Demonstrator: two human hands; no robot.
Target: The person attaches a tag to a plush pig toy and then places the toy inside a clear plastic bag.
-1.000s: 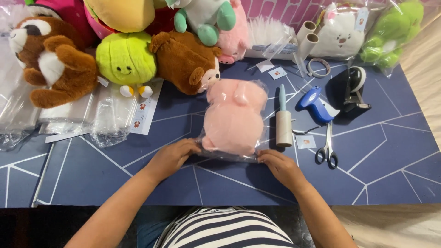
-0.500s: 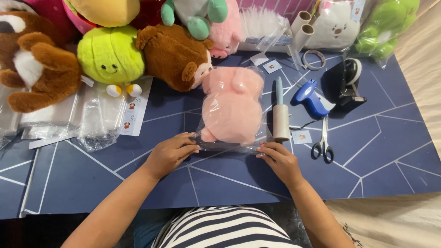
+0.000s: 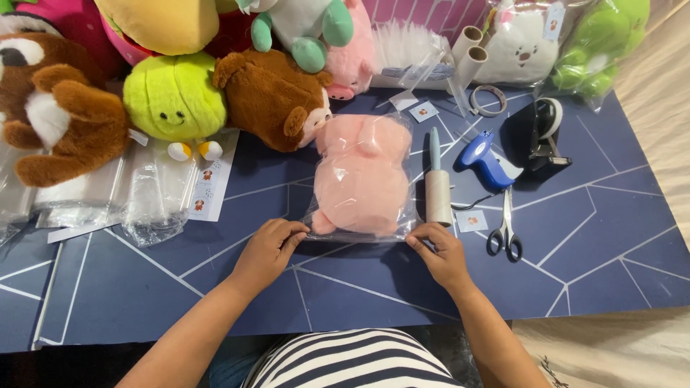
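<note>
**Pink plush toy in a clear bag, pinched at its near edge**

A pink plush toy (image 3: 363, 172) is seen lying flat inside a clear plastic bag (image 3: 402, 136) near the middle of the dark blue table (image 3: 589, 237), which is crossed by thin white lines. The near left corner of the bag is pinched by the left hand (image 3: 267, 248), its fingertips pressed together on the film. The near right corner is pinched likewise by the right hand (image 3: 440, 253).

Just to the right of the bag a lint roller (image 3: 436, 188) with a pale blue handle is laid, and below it a small square white label (image 3: 471, 220) with a brown figure rests on the table. A second such label (image 3: 422, 111) is placed beyond the bag's far edge. Scissors (image 3: 504, 228), a blue tool (image 3: 485, 159) and a black tape dispenser (image 3: 544, 136) are set further right.

To the left, a stack of empty clear bags (image 3: 122, 194) is spread, with a white card strip (image 3: 208, 183) beside it. Along the far edge, brown (image 3: 269, 97), lime-green (image 3: 172, 100) and other plush toys are lined up, and a white plush (image 3: 521, 43) and a green plush (image 3: 596, 43) are seen already wrapped in clear film.
</note>
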